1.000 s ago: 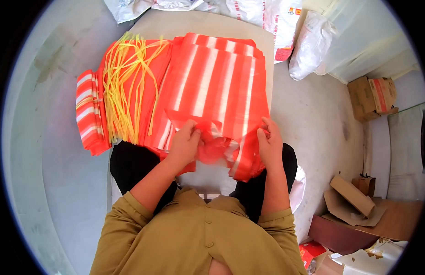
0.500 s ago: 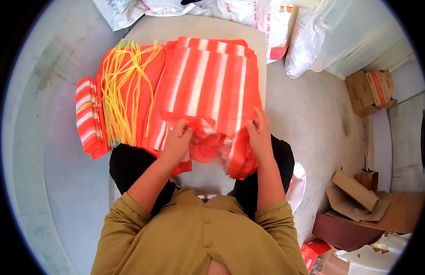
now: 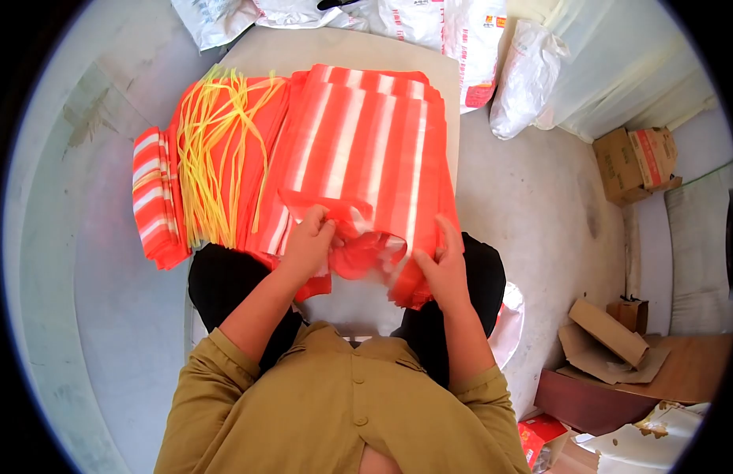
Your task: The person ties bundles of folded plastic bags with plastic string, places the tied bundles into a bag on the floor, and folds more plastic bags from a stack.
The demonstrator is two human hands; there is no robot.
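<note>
A stack of red-and-white striped plastic bags (image 3: 362,150) lies over the table, its near edge hanging above my lap. My left hand (image 3: 309,241) pinches the turned-up near edge of the top bag. At the right side of that edge, my right hand (image 3: 445,265) rests on the bags with thumb and fingers apart. Between the hands the film is crumpled and partly see-through. Yellow strips (image 3: 222,158) lie loose across red plastic left of the stack. A folded striped bundle (image 3: 154,197) sits at the far left.
The table's beige top (image 3: 335,49) shows beyond the stack. White printed sacks (image 3: 471,55) stand behind it, with a wrapped white bundle (image 3: 528,79) at their right. A cardboard box (image 3: 635,164) stands farther right; opened cardboard (image 3: 607,344) lies at the lower right.
My right hand has moved slightly down along the bag edge, and its thumb and fingers have spread from their earlier pinch. My left hand keeps its pinch.
</note>
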